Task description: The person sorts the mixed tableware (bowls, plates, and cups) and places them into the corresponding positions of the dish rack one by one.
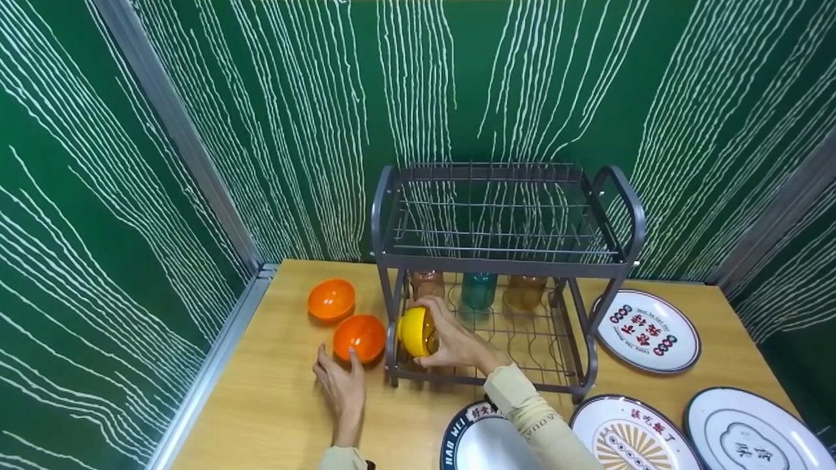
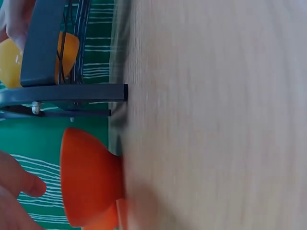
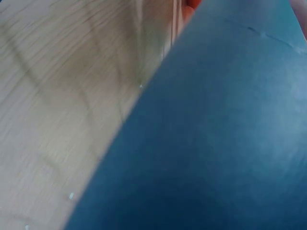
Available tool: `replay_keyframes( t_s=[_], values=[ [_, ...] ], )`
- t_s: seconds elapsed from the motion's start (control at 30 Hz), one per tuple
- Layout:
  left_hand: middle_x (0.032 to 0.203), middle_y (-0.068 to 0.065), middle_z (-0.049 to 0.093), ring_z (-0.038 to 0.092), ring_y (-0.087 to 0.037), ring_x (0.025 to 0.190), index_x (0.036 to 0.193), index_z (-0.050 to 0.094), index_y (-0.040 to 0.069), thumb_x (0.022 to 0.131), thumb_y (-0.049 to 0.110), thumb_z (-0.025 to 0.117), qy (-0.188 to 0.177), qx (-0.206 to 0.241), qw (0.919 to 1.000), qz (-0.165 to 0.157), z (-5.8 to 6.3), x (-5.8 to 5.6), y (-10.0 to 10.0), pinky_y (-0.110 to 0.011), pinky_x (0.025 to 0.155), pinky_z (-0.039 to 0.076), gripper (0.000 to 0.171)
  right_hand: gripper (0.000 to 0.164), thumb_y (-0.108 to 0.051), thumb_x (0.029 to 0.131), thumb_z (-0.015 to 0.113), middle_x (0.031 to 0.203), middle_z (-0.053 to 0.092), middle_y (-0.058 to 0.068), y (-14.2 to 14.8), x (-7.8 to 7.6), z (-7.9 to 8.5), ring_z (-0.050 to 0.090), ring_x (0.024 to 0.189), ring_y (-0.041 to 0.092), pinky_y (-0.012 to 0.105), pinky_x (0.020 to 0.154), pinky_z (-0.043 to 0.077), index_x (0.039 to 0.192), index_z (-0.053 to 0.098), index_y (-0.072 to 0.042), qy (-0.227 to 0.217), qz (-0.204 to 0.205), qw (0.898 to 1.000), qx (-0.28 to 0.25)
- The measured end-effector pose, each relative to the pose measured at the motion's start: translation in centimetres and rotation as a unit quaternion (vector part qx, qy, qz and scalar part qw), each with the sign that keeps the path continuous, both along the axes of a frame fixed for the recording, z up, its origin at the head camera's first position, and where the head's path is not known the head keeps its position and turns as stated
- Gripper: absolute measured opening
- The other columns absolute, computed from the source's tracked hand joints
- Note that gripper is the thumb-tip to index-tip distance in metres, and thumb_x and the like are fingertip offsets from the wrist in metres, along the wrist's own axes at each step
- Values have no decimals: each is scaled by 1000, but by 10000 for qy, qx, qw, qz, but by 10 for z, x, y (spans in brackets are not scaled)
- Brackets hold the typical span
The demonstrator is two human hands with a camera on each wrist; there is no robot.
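Note:
My right hand [image 1: 450,336] grips a yellow bowl [image 1: 413,331], tilted on its side, at the left end of the dish rack's [image 1: 496,268] lower tier. In the left wrist view, the yellow bowl [image 2: 10,64] shows behind the rack's frame. Just in front of an orange bowl [image 1: 359,339] is my left hand [image 1: 343,385], its fingers spread near the rim. The left wrist view shows a gap between those fingers [image 2: 31,184] and the upright orange bowl [image 2: 88,177]. A second orange bowl [image 1: 331,299] stands behind the first. A dark rack bar [image 3: 206,124] fills most of the right wrist view.
Pink [image 1: 428,285], teal [image 1: 479,292] and amber [image 1: 524,292] cups stand at the back of the lower tier. Several patterned plates lie on the wooden table [image 1: 261,391], including an oval one [image 1: 679,326] right of the rack. Green panels [image 1: 313,130] enclose the table's back and sides.

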State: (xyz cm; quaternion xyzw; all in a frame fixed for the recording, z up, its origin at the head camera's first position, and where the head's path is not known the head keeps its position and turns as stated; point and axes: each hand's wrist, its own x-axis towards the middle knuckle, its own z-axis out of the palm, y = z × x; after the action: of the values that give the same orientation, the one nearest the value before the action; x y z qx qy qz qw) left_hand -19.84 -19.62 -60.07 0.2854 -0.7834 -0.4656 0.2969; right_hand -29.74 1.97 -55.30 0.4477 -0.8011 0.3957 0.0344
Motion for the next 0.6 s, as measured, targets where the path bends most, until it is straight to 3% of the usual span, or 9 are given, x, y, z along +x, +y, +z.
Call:
replay_keyframes(
  t_s=[0.23,0.4,0.6],
  values=[
    [127,-34,42,44,-48,114,141,29,-9,92,27,59,-449,197,9986,-194,-6,-11,-5,-57,96,38,68,98,-43,68,82,149,21,6,-2,1,1,36,128,20,41,99,43,143,25,-18,-172,-12,9996,224],
    [135,-35,39,39,-48,123,141,27,-12,95,24,53,-635,368,9968,-304,-7,-18,-7,-56,104,31,63,99,-38,70,82,151,16,4,-3,3,1,33,130,23,42,101,41,146,22,-17,-178,20,9993,322],
    [141,-34,33,32,-48,129,142,25,-13,98,19,45,-873,689,9927,-470,-7,-24,-11,-55,109,25,58,109,-27,70,83,154,8,12,-2,5,3,29,135,27,48,101,40,152,11,-19,-270,50,9986,449]
  ],
)
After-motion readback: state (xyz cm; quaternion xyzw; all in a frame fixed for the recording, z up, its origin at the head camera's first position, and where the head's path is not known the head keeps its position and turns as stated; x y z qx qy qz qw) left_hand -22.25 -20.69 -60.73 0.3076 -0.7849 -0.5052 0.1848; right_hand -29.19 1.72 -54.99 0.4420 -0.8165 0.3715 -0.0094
